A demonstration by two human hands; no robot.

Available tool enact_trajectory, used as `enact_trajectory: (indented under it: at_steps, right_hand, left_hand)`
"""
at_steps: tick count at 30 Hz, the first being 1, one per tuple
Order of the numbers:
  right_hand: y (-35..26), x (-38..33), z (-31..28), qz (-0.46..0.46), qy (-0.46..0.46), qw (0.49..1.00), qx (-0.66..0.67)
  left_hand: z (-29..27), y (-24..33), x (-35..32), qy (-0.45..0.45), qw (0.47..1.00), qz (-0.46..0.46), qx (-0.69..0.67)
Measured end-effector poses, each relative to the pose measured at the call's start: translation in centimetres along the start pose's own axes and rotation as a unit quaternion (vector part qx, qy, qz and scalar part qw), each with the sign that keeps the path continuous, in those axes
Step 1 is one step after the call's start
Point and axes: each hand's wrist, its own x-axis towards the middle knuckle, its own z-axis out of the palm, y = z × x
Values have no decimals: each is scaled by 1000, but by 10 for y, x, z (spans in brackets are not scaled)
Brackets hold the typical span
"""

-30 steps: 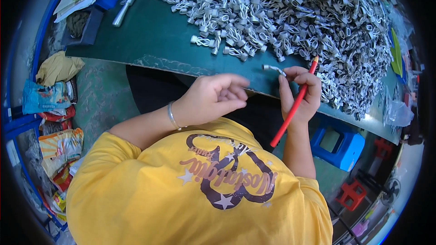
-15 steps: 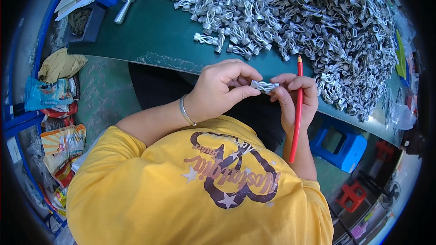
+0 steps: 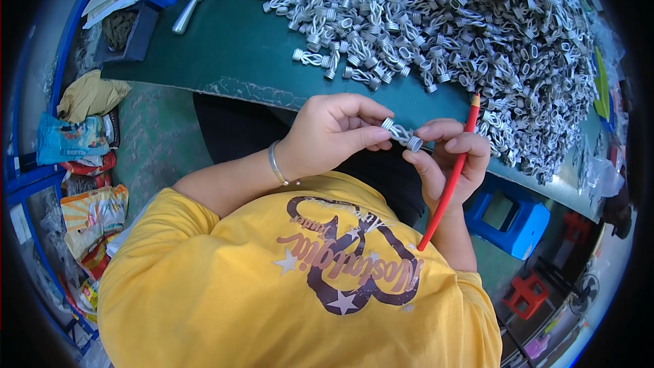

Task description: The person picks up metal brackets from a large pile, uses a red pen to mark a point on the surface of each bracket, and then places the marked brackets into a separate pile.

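Between the thumb and fingers of my left hand [image 3: 334, 126] is one end of a small silver metal fitting [image 3: 402, 134], with ribbed collars at both ends and a twisted, looped middle. It slants down to the right, held just off the table's near edge. My right hand [image 3: 458, 163] has its thumb and fingertip at the fitting's other collar; whether they press on it I cannot tell. Across the fingers of that same hand lies a red pencil [image 3: 449, 194], its tip pointing away from me. Many like fittings form a large pile [image 3: 436, 20] beyond my hands.
The pile spreads over the green table [image 3: 204, 54]. A knife-like silver tool [image 3: 187, 13] and a grey bin [image 3: 129, 41] are at the far left. Beneath the table's right side stands a blue stool [image 3: 511, 218]. Bags [image 3: 95, 208] are stacked at left.
The fitting has turned so its right end points lower and nearer to me. My right hand has shifted slightly right and nearer, and the pencil leans more to the right at its tip.
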Motion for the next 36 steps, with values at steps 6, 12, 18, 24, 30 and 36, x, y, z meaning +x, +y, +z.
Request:
enact_trajectory:
  at_steps: [6,12,18,24,30,36]
  right_hand:
    - [-3,6,-4,-3,19,982,-190]
    - [17,23,-19,-67,28,894,-442]
    - [16,31,-8,-69,16,855,-515]
    - [18,29,-7,-59,17,844,-533]
    - [-2,11,3,107,75,980,-149]
    - [-24,11,7,253,44,963,83]
  left_hand:
    - [-19,5,-21,4,981,-176,-86]
    - [-39,-12,-36,-6,961,-273,45]
    - [-49,-44,-26,-2,976,-200,89]
    - [-32,-1,-17,-173,924,-172,294]
    - [-14,22,-5,-63,988,-121,69]
    - [-5,25,9,-33,999,-32,-19]
